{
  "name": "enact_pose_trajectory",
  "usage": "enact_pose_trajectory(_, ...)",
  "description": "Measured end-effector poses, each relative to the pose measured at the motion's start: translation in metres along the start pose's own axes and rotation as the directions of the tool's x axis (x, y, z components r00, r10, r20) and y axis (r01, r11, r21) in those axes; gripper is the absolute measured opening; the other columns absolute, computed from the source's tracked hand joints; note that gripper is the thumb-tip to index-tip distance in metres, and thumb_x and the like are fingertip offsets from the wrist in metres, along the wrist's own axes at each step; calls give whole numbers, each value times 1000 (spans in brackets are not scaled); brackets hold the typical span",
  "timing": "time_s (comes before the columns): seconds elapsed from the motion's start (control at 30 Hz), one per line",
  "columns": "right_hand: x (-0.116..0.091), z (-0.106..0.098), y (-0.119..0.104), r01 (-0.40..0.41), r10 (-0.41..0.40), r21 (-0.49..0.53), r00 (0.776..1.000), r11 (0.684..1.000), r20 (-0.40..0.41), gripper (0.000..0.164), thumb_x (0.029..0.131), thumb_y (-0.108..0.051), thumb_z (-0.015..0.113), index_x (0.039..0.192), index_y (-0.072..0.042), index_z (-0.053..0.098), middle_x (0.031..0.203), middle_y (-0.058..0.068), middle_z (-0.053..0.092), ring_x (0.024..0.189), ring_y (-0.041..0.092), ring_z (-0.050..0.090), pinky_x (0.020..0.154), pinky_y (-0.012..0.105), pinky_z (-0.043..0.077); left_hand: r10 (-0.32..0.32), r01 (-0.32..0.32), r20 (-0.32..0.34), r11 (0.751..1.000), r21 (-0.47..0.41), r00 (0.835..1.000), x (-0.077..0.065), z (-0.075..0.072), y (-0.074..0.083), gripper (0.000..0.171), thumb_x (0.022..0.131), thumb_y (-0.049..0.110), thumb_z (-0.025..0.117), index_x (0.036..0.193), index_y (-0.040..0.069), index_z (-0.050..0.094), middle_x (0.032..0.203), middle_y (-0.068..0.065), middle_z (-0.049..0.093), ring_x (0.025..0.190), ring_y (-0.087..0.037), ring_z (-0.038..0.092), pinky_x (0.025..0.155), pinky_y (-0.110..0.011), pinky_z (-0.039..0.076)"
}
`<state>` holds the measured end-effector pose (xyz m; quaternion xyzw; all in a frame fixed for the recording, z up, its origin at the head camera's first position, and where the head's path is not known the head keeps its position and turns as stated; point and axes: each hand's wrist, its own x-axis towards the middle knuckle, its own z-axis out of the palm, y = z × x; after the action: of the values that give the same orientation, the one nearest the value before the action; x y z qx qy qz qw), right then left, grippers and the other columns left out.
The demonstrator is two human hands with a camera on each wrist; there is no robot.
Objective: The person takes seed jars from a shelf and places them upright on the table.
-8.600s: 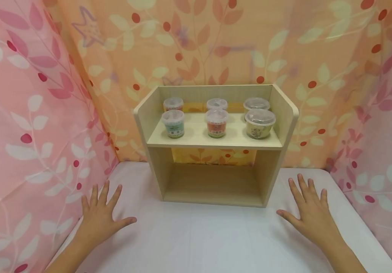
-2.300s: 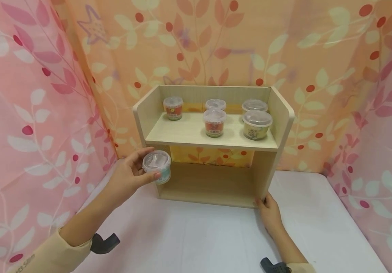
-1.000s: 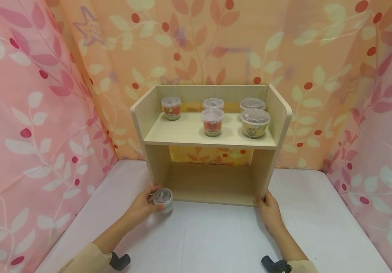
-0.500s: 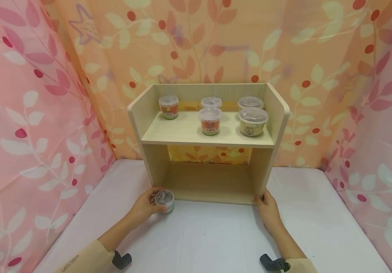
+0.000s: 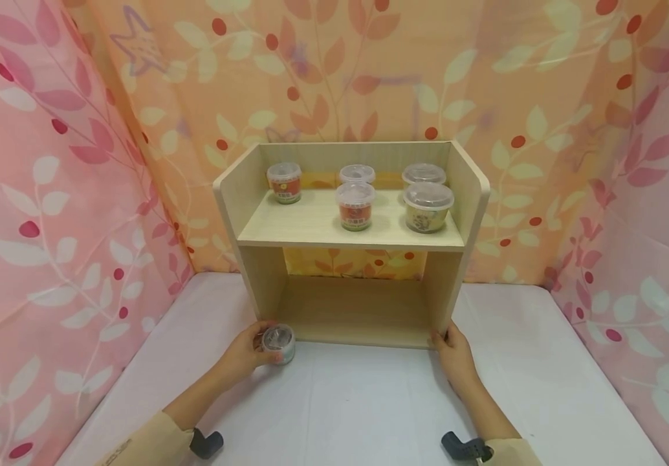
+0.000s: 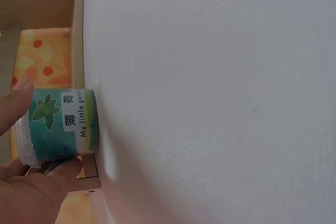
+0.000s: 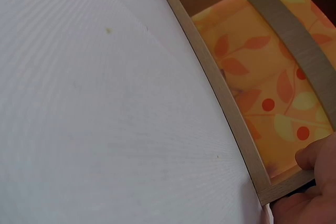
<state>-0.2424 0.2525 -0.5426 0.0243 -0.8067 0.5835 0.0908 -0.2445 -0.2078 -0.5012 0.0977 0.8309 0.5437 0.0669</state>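
Observation:
My left hand (image 5: 241, 355) holds a small clear-lidded plastic cup (image 5: 279, 344) at the front left foot of a pale wooden shelf unit (image 5: 349, 238). In the left wrist view the cup (image 6: 58, 124) shows a teal label with a green leaf and "My little garden"; its base appears to touch the white tabletop. Thumb and fingers lie on opposite sides of it. With my right hand (image 5: 457, 361) I grip the lower front edge of the unit's right side panel. The right wrist view shows that hand (image 7: 310, 198) with its thumb inside the panel.
On the upper shelf stand a red-labelled cup (image 5: 285, 184) at back left, another red-labelled cup (image 5: 355, 208) front middle with one behind it, and two wider yellowish tubs (image 5: 427, 210) at right. Patterned curtains (image 5: 334, 71) enclose the white table (image 5: 363, 408).
The teal-labelled cup left the upper shelf's front left, came down in my left hand, and has stayed low this last second. My right hand went from spread open to gripping the side panel.

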Motion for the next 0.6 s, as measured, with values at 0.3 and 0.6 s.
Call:
enact_pose_trajectory(0.3, 1, 0, 0, 2, -2, -19, 1000, 1000, -1, 51, 108, -8, 49, 155, 3, 35, 155, 28, 43, 147, 40, 38, 120, 50, 32, -12, 12, -6, 999, 31, 1000, -4, 1, 2, 79, 79, 6, 87, 146, -3, 46, 143, -25, 52, 130, -44, 55, 108, -56, 48)
enact_pose_trajectory(0.6, 1, 1, 1, 0, 0, -27, 1000, 1000, -15, 48, 107, -6, 48, 153, 5, 37, 153, 29, 44, 146, 41, 39, 119, 52, 32, 103, -101, -23, 993, 54, 994, -7, -6, 4, 84, 79, 6, 88, 146, -12, 42, 146, -31, 50, 136, -49, 49, 112, -56, 41)
